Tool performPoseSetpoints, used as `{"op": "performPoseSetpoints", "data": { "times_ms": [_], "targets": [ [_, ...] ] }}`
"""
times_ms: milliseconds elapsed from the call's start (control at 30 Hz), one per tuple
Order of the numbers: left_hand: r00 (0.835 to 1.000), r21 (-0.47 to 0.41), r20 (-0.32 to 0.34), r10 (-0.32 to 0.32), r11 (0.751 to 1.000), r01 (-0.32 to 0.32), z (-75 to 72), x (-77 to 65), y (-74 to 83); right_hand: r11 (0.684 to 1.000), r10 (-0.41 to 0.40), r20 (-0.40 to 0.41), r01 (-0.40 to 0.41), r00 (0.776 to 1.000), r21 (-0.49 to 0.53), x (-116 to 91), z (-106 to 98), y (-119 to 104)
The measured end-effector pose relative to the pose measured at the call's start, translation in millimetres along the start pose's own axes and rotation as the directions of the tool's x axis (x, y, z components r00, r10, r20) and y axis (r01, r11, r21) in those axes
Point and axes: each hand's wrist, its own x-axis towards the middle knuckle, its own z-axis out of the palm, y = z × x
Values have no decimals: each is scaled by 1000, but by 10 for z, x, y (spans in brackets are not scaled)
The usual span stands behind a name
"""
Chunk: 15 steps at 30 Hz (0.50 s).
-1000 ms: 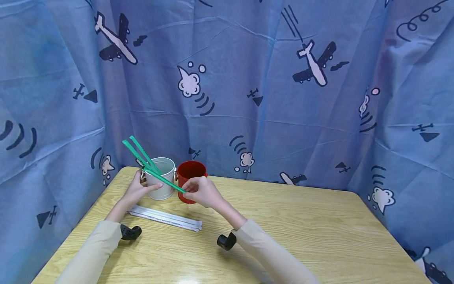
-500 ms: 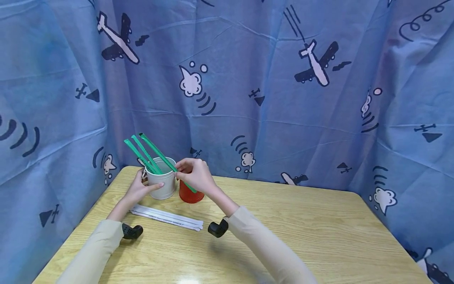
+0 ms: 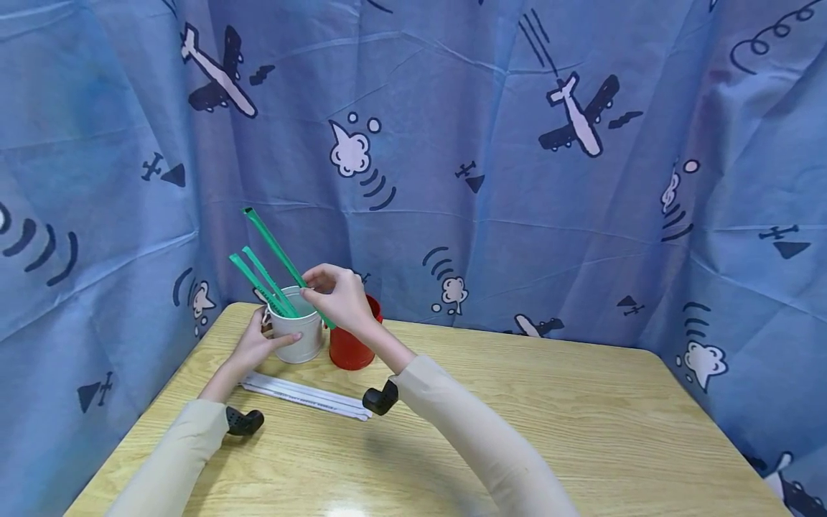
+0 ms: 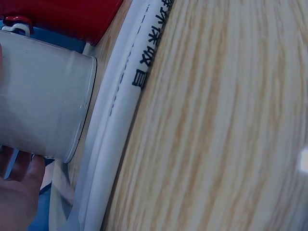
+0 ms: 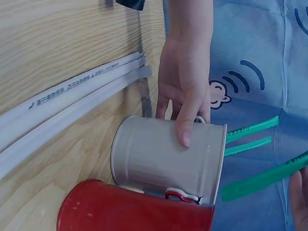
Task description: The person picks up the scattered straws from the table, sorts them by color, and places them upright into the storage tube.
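Observation:
My left hand [image 3: 252, 343] holds the small white metal bucket [image 3: 302, 340], its thumb along the wall; the right wrist view shows this grip from the side. Two green-wrapped straws [image 3: 257, 286] lean out of that bucket toward the left. Above its right rim, my right hand [image 3: 342, 296] pinches a third green-wrapped straw [image 3: 274, 244] between thumb and fingers. This straw slants up to the left, its lower end pointing down to the right near the rim; in the right wrist view that end [image 5: 236, 190] stands just outside the bucket's mouth.
A red metal bucket [image 3: 352, 350] stands right beside the white one, partly behind my right forearm. Several white-wrapped straws [image 3: 304, 396] with printed lettering lie side by side on the wooden table [image 3: 549, 416] in front of the buckets. A blue patterned curtain [image 3: 413, 179] hangs behind.
My right hand has moved up and left from in front of the red bucket, lifting its green straw and tilting it steeper. The left hand keeps its hold on the white bucket.

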Motion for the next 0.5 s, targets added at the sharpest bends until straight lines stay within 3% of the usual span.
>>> {"op": "performPoseSetpoints", "data": {
  "times_ms": [500],
  "targets": [
    [1000, -9, -3, 4, 1000, -4, 8, 6, 2, 992, -55, -107, 66, 993, 105, 162, 225, -20]
  ]
}}
